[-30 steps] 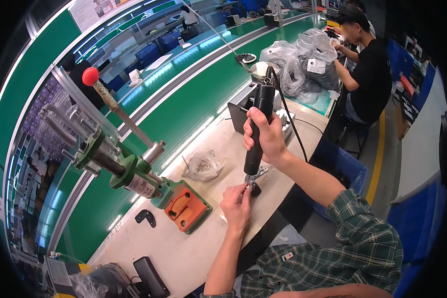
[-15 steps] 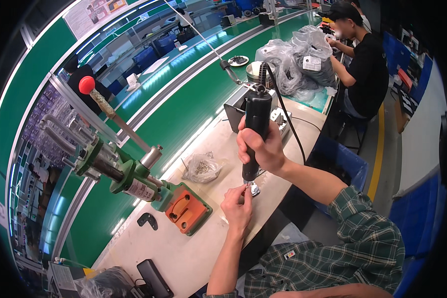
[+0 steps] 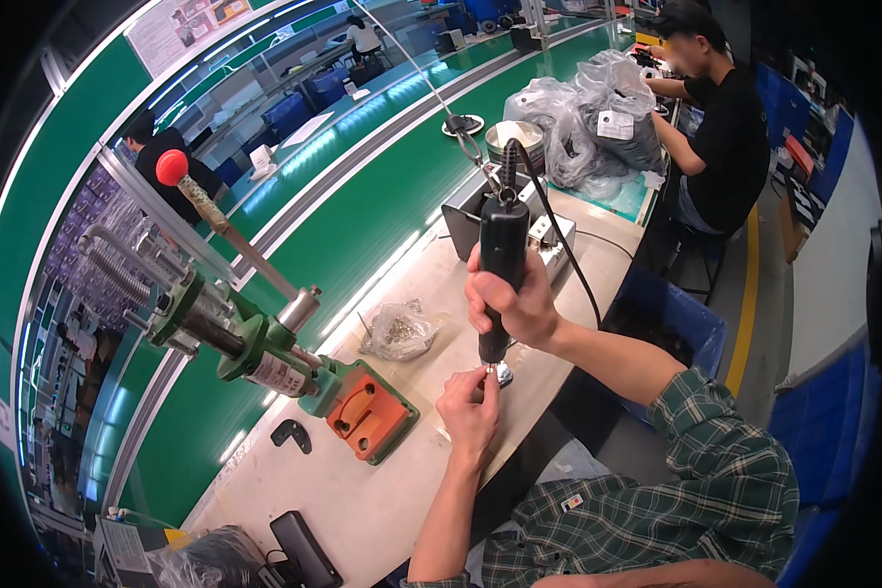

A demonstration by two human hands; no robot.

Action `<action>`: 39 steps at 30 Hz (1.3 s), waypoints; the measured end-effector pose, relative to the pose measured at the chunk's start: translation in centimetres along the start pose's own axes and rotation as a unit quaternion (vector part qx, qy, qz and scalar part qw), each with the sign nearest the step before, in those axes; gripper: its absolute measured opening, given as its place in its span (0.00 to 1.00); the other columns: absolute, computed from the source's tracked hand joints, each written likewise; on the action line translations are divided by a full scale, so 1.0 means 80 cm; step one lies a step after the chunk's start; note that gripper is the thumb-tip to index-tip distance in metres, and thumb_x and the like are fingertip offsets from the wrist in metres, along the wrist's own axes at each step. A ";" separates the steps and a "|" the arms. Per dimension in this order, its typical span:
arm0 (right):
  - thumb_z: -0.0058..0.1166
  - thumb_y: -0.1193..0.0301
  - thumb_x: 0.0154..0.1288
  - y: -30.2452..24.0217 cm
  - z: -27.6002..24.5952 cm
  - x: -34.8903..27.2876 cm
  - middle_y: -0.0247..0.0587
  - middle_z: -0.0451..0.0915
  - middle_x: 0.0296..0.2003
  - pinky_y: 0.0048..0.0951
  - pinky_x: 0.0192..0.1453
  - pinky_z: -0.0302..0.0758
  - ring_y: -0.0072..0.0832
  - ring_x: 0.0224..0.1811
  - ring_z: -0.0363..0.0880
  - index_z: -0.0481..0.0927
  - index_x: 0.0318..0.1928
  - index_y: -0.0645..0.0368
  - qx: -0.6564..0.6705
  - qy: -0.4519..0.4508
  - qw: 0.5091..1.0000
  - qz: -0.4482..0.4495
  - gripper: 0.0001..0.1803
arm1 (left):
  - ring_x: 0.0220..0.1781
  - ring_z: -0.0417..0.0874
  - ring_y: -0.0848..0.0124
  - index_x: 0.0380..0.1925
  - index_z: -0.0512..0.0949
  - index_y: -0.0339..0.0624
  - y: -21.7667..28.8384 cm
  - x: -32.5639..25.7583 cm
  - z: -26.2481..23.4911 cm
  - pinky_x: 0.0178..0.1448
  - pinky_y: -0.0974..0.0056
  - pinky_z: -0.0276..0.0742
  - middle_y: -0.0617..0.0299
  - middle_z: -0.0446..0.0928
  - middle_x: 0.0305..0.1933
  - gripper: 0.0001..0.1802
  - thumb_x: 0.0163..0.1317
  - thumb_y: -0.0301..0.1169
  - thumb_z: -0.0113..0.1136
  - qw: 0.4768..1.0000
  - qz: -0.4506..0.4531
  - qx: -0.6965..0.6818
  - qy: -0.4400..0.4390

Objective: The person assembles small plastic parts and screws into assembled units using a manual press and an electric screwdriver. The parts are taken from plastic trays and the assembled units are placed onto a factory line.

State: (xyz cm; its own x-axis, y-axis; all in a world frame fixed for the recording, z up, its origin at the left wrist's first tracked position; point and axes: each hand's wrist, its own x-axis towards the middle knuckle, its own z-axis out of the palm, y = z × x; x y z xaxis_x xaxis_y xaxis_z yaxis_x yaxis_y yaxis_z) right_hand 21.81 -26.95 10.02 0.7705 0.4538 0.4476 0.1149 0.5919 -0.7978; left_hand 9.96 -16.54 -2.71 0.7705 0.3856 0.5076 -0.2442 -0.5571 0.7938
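Note:
My right hand point(image 3: 515, 297) is wrapped round a black electric screwdriver point(image 3: 503, 240), which hangs nearly upright from a cable and hook. Its tip points down at the fingertips of my left hand point(image 3: 468, 404). Those fingers are pinched together at the screwdriver's tip; whatever small thing they hold is mostly hidden. Right beside them on the bench lies a small shiny metal part point(image 3: 504, 373). Further left on the bench is a clear plastic bag point(image 3: 400, 331) of small metal pieces.
A green lever press point(image 3: 255, 343) with a red-knobbed handle and an orange fixture point(image 3: 369, 412) stands to the left. Near it lies a black flat part point(image 3: 291, 436). A blue bin point(image 3: 671, 318) sits right of the bench. Beyond, a co-worker point(image 3: 725, 127) sits by large plastic bags point(image 3: 588, 122).
My right hand and the screwdriver have shifted slightly left, and the tool's tip sits closer to my left fingertips. My left hand has stayed in place.

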 end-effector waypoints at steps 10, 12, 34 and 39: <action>0.67 0.75 0.65 0.008 -0.008 -0.015 0.35 0.79 0.30 0.24 0.34 0.76 0.19 0.29 0.78 0.74 0.49 0.61 -0.085 -0.092 0.988 -0.091 0.17 | 0.34 0.83 0.60 0.39 0.86 0.39 -0.002 0.000 0.008 0.47 0.57 0.78 0.57 0.85 0.35 0.10 0.57 0.23 0.73 0.999 0.006 0.033 -0.019; 0.69 0.75 0.65 0.007 -0.008 -0.008 0.29 0.80 0.31 0.24 0.39 0.77 0.16 0.34 0.79 0.78 0.47 0.61 -0.060 -0.015 0.996 -0.067 0.14 | 0.37 0.84 0.59 0.41 0.86 0.39 -0.002 -0.001 0.007 0.48 0.57 0.78 0.56 0.85 0.38 0.11 0.57 0.23 0.73 0.999 -0.022 0.023 -0.016; 0.69 0.61 0.71 0.051 -0.035 0.057 0.29 0.75 0.23 0.22 0.20 0.72 0.15 0.16 0.74 0.71 0.44 0.61 -0.148 0.141 0.977 -0.065 0.21 | 0.62 0.76 0.50 0.58 0.80 0.33 0.016 -0.002 0.008 0.64 0.50 0.74 0.51 0.79 0.64 0.21 0.65 0.28 0.65 0.957 0.127 0.209 -0.157; 0.69 0.61 0.71 0.053 -0.034 0.052 0.29 0.75 0.24 0.22 0.20 0.72 0.15 0.17 0.74 0.71 0.45 0.61 -0.155 0.139 0.977 -0.050 0.21 | 0.62 0.77 0.51 0.57 0.80 0.33 0.015 -0.003 0.006 0.64 0.50 0.74 0.52 0.79 0.63 0.21 0.65 0.28 0.65 0.957 0.127 0.207 -0.157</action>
State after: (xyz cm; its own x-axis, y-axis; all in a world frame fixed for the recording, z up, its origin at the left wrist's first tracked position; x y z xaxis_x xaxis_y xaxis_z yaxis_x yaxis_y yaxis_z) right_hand 27.23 -24.33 7.39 0.8811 0.1809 0.4369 0.3488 0.3751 -0.8588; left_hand 9.80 -17.67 -2.01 0.8720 -0.0036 0.4894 -0.2418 -0.8725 0.4245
